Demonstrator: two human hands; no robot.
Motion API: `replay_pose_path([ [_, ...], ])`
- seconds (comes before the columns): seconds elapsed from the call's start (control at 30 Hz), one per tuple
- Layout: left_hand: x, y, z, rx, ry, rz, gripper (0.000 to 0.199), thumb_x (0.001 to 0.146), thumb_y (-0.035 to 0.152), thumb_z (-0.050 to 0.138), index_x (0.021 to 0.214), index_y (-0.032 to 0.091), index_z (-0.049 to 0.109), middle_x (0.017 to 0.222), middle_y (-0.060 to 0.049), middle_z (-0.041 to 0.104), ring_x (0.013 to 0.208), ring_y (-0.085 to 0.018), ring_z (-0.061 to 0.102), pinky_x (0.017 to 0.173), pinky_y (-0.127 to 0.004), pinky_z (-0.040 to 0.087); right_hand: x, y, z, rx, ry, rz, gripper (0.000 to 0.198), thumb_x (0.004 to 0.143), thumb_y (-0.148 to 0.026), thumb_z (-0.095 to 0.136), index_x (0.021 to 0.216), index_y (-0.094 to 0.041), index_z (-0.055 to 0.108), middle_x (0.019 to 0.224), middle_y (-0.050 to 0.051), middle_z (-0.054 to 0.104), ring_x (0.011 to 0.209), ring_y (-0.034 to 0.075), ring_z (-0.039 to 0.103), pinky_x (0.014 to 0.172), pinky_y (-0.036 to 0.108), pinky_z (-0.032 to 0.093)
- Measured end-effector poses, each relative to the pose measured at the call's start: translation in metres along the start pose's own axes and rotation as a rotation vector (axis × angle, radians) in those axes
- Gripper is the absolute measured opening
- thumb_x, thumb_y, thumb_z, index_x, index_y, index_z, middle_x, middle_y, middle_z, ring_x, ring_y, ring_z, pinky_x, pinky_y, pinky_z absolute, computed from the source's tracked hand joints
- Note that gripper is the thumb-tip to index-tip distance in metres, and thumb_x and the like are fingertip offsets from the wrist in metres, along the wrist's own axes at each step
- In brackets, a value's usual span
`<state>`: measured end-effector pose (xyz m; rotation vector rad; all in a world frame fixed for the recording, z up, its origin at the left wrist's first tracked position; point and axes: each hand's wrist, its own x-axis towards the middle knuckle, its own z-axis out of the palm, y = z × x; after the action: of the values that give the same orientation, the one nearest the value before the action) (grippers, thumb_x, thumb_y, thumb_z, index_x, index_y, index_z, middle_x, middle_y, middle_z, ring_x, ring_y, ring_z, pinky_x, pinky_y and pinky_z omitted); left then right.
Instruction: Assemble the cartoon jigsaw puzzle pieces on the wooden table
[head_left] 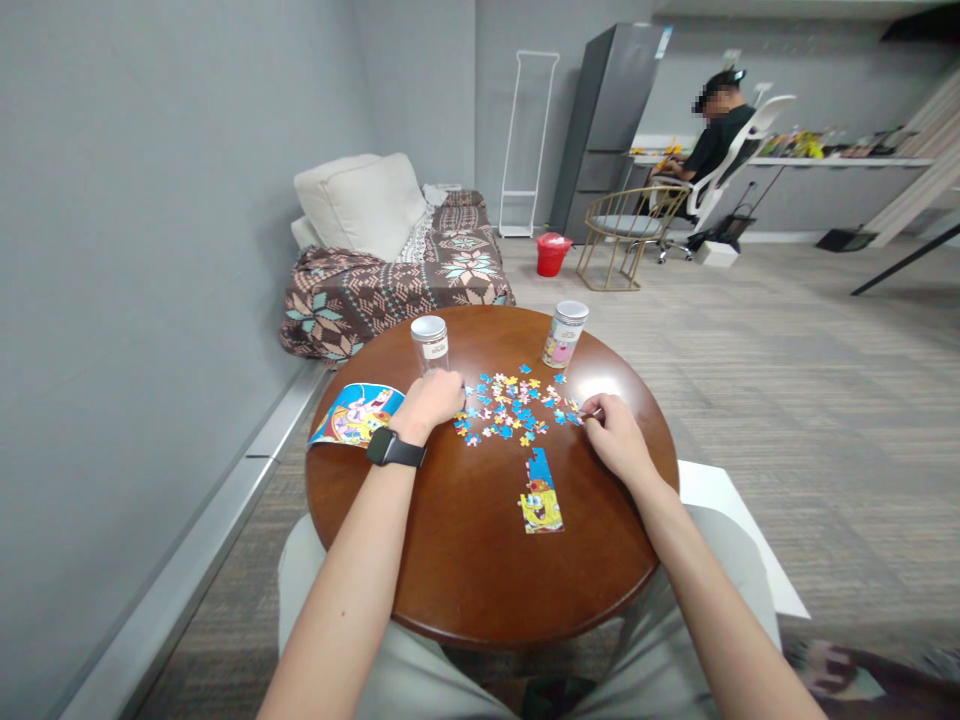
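Observation:
Loose jigsaw puzzle pieces (517,400), mostly blue, yellow and pink, lie spread over the round brown table (465,560). At their left edge is my left hand (439,397), its fingers curled closed and their tips hidden. My right hand (616,438) is at the right edge of the spread, thumb and forefinger pinched on a small puzzle piece (592,413). Nearer to me lies a joined strip of the puzzle (542,497) with a yellow cartoon face under blue. A printed picture sheet (356,415) rests at the table's left, partly behind my left wrist.
Two lidded jars stand at the back of the table: a clear jar (430,345) just beyond my left hand and a printed jar (564,335) on the right. Farther off are a covered sofa (405,270), a red bin (550,256) and a seated person (716,140).

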<state>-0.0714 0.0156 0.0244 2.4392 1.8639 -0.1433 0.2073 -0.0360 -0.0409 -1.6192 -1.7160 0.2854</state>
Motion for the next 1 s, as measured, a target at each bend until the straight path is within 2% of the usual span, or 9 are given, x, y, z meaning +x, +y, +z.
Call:
replay_pose_path([
  [0.7, -0.0032, 0.0014, -0.0033, -0.021, -0.017, -0.01, 0.032, 0.091, 0.028, 0.037, 0.108, 0.015, 0.061, 0.109, -0.018, 0.068, 0.1, -0.027, 0.066, 0.083, -0.036, 0.051, -0.0013, 0.0012, 0.0011, -0.004, -0.005, -0.014, 0.015, 0.068, -0.013, 0.042, 0.076, -0.02, 0.052, 0.082, 0.005, 0.057, 0.079, 0.021, 0.051, 0.077, 0.035, 0.041],
  [0.87, -0.0031, -0.0007, -0.0003, -0.04, 0.017, 0.034, 0.031, 0.09, 0.033, 0.044, 0.115, 0.02, 0.058, 0.11, -0.013, 0.068, 0.103, -0.027, 0.065, 0.083, -0.034, 0.051, -0.0013, 0.0012, 0.0011, -0.001, -0.011, -0.011, 0.014, 0.068, -0.013, 0.042, 0.075, -0.02, 0.052, 0.082, 0.005, 0.056, 0.079, 0.021, 0.051, 0.075, 0.035, 0.041],
  [1.0, -0.0017, -0.0025, 0.0023, -0.054, 0.028, 0.065, 0.028, 0.089, 0.034, 0.046, 0.111, 0.023, 0.061, 0.11, -0.01, 0.069, 0.103, -0.026, 0.064, 0.083, -0.033, 0.051, -0.0011, 0.0019, 0.0015, 0.004, -0.014, -0.016, 0.013, 0.068, -0.013, 0.042, 0.075, -0.02, 0.052, 0.082, 0.005, 0.057, 0.079, 0.021, 0.051, 0.076, 0.035, 0.041],
])
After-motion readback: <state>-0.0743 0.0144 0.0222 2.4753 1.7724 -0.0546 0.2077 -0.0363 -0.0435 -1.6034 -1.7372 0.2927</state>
